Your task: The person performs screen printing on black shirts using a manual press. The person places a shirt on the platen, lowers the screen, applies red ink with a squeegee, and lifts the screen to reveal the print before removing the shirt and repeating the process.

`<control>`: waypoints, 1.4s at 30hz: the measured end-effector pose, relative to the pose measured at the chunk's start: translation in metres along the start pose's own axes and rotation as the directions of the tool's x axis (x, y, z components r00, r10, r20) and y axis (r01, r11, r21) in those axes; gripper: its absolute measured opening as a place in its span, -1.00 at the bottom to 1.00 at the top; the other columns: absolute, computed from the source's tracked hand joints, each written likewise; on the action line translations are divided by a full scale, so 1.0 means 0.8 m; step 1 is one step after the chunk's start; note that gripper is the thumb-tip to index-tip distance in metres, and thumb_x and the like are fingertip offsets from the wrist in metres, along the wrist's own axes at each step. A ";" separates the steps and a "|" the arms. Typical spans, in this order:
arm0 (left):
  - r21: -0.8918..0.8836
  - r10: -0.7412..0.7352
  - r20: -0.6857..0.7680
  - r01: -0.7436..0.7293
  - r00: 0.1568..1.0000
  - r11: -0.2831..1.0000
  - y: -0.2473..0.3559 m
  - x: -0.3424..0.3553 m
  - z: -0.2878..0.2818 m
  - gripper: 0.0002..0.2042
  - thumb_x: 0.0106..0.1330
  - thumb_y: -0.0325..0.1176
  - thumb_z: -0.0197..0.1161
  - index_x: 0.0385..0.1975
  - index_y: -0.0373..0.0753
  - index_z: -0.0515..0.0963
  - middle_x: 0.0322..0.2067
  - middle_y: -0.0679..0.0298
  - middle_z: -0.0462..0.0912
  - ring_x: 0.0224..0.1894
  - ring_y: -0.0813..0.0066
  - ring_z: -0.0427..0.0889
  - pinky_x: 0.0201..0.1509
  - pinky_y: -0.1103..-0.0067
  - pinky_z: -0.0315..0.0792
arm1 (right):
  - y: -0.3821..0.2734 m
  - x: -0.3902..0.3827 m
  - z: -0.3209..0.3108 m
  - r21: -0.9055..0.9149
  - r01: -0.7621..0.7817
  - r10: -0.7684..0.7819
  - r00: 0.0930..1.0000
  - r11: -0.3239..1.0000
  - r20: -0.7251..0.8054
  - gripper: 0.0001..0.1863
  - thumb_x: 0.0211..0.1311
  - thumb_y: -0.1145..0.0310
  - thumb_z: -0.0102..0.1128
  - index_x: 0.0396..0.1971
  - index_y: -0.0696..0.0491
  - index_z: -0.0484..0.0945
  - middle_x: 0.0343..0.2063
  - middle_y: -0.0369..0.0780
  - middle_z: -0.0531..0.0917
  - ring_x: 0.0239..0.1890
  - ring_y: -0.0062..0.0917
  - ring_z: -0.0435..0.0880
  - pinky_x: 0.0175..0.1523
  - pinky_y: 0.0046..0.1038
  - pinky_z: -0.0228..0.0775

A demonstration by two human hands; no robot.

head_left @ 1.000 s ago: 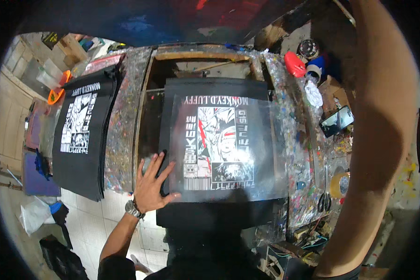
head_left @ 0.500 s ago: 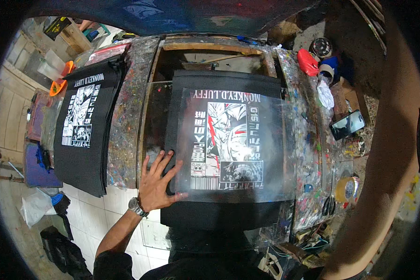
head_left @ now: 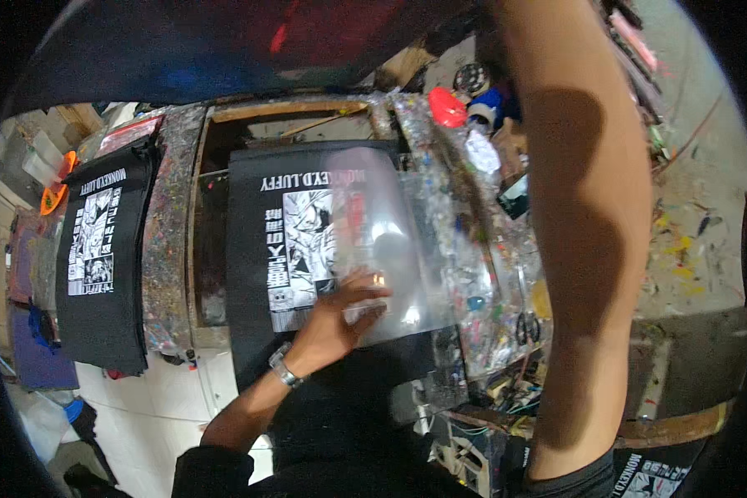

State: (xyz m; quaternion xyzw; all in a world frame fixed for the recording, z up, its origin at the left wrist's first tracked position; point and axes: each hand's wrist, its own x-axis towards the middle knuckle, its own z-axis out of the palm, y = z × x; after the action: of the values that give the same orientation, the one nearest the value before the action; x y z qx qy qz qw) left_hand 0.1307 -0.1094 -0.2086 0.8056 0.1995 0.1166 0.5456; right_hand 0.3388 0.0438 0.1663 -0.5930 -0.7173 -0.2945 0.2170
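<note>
2 black shirts w/ white rect. prints: centre shirt (head_left: 253, 249) on paint-splattered surface (head_left: 168, 241), 2nd shirt (head_left: 100, 257) far L | clear film (head_left: 386, 249) over centre print's R half | L hand (head_left: 340, 311) fingers spread flat, pressing film's lower edge, grips nothing | R arm (head_left: 585, 232) raised high, R hand out of frame

Print workshop: paint-spattered table (head_left: 168, 249), printed shirts (head_left: 100, 257)
</note>
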 end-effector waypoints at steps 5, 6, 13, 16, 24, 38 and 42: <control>0.797 0.686 -0.592 0.178 0.422 0.578 0.121 -0.017 -0.126 -0.23 0.20 -0.37 0.48 0.46 -0.17 0.33 0.49 0.06 0.26 0.58 -0.01 0.05 0.59 0.11 -0.06 | -0.082 -0.151 0.004 0.101 -0.133 0.139 0.989 0.986 -0.052 -0.17 0.09 -0.44 0.15 -0.22 0.15 0.79 -0.25 0.07 0.79 -0.16 -0.10 0.81 -0.11 -0.13 0.62; 0.810 0.784 -0.561 0.372 0.266 0.453 0.138 -0.033 -0.170 -0.19 0.21 -0.34 0.48 0.50 -0.14 0.27 0.49 0.08 0.25 0.57 -0.01 0.05 0.58 0.09 -0.05 | -0.124 -0.172 -0.010 0.044 -0.246 0.236 0.957 0.968 0.167 -0.23 0.14 -0.37 0.17 -0.12 0.11 0.75 -0.22 0.03 0.78 -0.17 -0.19 0.81 -0.03 -0.14 0.55; 0.847 0.251 -0.288 0.123 0.924 0.518 -0.007 -0.162 -0.118 -0.61 -0.07 -0.25 0.57 -0.29 -0.20 0.56 -0.29 0.17 0.57 -0.14 0.10 0.55 -0.04 0.17 0.36 | -0.225 -0.408 0.109 0.154 -0.278 0.145 0.809 0.948 0.570 -0.52 0.22 -0.08 0.31 -0.05 -0.03 0.58 -0.45 -0.12 0.75 -0.32 -0.13 0.78 0.07 0.14 0.46; 0.802 0.164 -0.280 0.137 0.946 0.581 -0.077 -0.176 -0.093 -0.60 0.00 -0.08 0.56 -0.34 -0.22 0.57 -0.32 0.17 0.57 -0.16 0.12 0.56 -0.06 0.24 0.36 | -0.239 -0.451 0.144 0.198 -0.369 0.149 0.728 0.908 0.670 -0.61 0.23 0.03 0.30 -0.08 -0.04 0.56 -0.56 -0.14 0.71 -0.43 -0.07 0.76 -0.06 0.02 0.54; 0.799 0.198 -0.344 0.176 0.918 0.575 -0.093 -0.165 -0.071 -0.58 0.07 0.03 0.51 -0.42 -0.22 0.56 -0.38 0.18 0.53 -0.22 0.16 0.53 -0.10 0.26 0.33 | -0.160 -0.412 0.289 -0.044 -0.136 0.143 0.932 0.990 0.333 -0.67 0.28 0.24 0.20 0.01 0.00 0.58 -0.50 -0.13 0.75 -0.36 -0.24 0.81 -0.01 -0.07 0.56; 0.705 0.114 -0.398 0.224 0.910 0.672 -0.105 -0.171 -0.084 -0.50 -0.10 0.10 0.59 -0.48 -0.21 0.58 -0.44 0.24 0.51 -0.25 0.19 0.51 -0.14 0.31 0.30 | -0.192 -0.442 0.225 0.139 -0.209 0.121 0.873 0.968 0.473 -0.67 0.19 0.14 0.36 -0.23 0.04 0.49 -0.51 -0.20 0.67 -0.50 -0.24 0.75 -0.42 -0.21 0.55; 0.703 0.176 -0.439 0.216 0.881 0.677 -0.099 -0.170 -0.082 -0.50 -0.17 0.02 0.66 -0.47 -0.25 0.59 -0.42 0.16 0.60 -0.28 0.06 0.56 -0.15 0.22 0.34 | -0.263 -0.509 0.156 0.105 -0.160 0.087 0.860 0.981 0.503 -0.58 0.09 0.08 0.44 -0.20 0.02 0.50 -0.43 -0.23 0.61 -0.40 -0.28 0.76 -0.38 -0.27 0.56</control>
State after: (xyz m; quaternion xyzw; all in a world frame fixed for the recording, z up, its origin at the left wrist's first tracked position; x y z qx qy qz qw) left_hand -0.0328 -0.0898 -0.2532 0.8995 0.3649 0.2130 0.1109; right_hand 0.2196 -0.1913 -0.2287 -0.6765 -0.7285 -0.0657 0.0860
